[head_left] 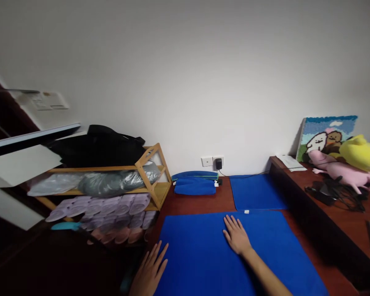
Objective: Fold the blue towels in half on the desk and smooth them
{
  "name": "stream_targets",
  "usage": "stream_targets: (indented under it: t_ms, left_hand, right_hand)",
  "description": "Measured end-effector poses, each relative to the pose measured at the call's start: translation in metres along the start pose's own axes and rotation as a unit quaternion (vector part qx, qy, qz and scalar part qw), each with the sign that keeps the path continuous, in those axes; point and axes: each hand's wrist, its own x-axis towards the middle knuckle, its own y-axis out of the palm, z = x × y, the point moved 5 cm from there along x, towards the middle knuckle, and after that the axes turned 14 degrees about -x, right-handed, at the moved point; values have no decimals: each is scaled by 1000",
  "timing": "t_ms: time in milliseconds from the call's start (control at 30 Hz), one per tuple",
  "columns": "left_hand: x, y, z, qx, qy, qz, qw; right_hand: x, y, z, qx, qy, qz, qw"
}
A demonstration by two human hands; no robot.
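A large blue cloth [200, 250] lies spread flat on the reddish-brown wooden surface [225, 193]. My right hand [237, 237] rests palm down on its far part, fingers stretched and a little spread. At the cloth's left edge is my left hand [151, 269], its fingers apart and nothing in it; whether its palm touches the cloth I cannot tell. Beyond the right hand a smaller blue cloth [257, 192] also lies flat, with a small white tag [246, 211] between the two. Folded blue cloths [195, 185] are stacked against the wall.
To the left, a wooden rack [160, 193] holds several pale slippers [120, 205], plastic-wrapped items and a black bag [101, 146]. A raised ledge [308, 213] on the right carries a pink plush toy [342, 168], a yellow plush toy [362, 152] and cables. A black plug [218, 163] sits in the wall socket.
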Motion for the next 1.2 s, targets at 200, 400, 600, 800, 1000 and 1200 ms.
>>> stream_targets:
  t_ms: [200,400,600,800,1000,1200]
  left_hand:
    - [2,3,1,-9,-1,-6,1000]
    - [2,1,5,-55,-29,-8,998]
    - [37,-22,10,-98,-78,-68,990]
    - [111,-8,-2,-53,-75,-67,994]
    - [126,24,8,-33,-93,-44,994]
    - [126,29,14,-36,-92,-53,994]
  right_hand:
    - [-51,2,-176,-70,161,-3,984]
    - [-79,-3,-276,-61,205,-16,977]
    - [-63,9,-249,25,183,-131,974]
    - [-7,-13,-63,23,10,-98,995]
    - [33,-5,41,29,-43,-9,999]
    - [-1,7,-57,-20,46,-21,999]
